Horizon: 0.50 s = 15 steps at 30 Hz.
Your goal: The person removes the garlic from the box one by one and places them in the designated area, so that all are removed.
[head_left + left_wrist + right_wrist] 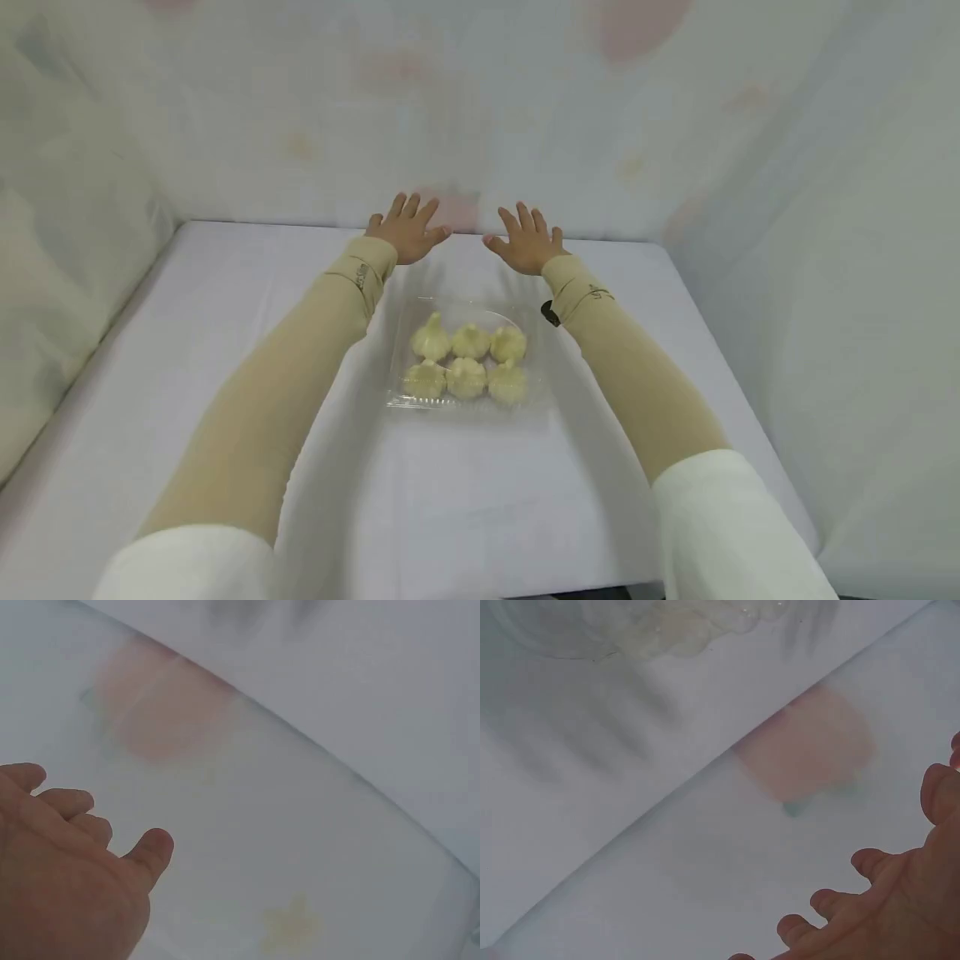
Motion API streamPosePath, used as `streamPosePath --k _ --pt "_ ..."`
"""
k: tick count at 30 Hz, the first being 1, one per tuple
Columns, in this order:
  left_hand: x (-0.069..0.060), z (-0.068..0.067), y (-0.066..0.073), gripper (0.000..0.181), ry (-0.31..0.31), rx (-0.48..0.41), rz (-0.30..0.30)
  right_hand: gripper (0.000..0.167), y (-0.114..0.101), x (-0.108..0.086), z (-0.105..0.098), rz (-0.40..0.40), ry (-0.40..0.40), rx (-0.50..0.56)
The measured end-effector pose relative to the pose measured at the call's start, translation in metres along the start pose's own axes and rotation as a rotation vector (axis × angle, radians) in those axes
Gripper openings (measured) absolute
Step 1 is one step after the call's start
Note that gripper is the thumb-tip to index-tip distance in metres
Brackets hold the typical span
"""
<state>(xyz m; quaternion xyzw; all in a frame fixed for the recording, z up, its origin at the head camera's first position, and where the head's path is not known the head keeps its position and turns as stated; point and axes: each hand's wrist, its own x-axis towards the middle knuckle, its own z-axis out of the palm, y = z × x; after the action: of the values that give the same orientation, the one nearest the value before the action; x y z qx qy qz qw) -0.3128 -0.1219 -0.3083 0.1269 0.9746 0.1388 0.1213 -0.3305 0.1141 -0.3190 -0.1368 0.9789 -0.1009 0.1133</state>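
Observation:
Both of my hands are stretched out past the far side of a clear plastic container (397, 367). Several pale garlic bulbs (467, 379) sit in it in two rows; whether a lid covers them I cannot tell. The left hand (408, 232) has its fingers spread and holds nothing, near the table's back edge. To its right, the right hand (527, 242) is also spread with nothing in it. In the right wrist view, part of the container (562, 630) shows at the top, apart from the right hand (877, 907). The left wrist view shows the left hand (67, 862) touching nothing.
A white-covered table (465, 492) lies under the container. Behind it stands a pale curtain (300, 108) with faded pink patches, and more pale cloth (847, 275) hangs at the right. A dark round object (551, 313) sits by the right forearm.

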Motion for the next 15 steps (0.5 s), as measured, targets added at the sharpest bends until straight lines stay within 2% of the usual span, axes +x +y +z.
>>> streamPosePath --k 4,8,11,15 --pt "-0.019 0.004 0.002 0.073 0.045 -0.013 0.045 0.076 -0.003 -0.022 -0.007 -0.099 -0.001 0.047" --pt "-0.046 0.022 0.004 0.074 0.07 -0.042 0.115 0.076 0.0 -0.046 -0.004 -0.179 0.026 0.078" --pt "-0.07 0.038 0.004 0.074 0.084 -0.054 0.163 0.074 0.001 -0.067 0.004 -0.242 0.067 0.103" --pt "-0.111 0.064 0.001 0.073 0.093 -0.086 0.21 0.071 0.006 -0.105 0.025 -0.321 0.118 0.146"
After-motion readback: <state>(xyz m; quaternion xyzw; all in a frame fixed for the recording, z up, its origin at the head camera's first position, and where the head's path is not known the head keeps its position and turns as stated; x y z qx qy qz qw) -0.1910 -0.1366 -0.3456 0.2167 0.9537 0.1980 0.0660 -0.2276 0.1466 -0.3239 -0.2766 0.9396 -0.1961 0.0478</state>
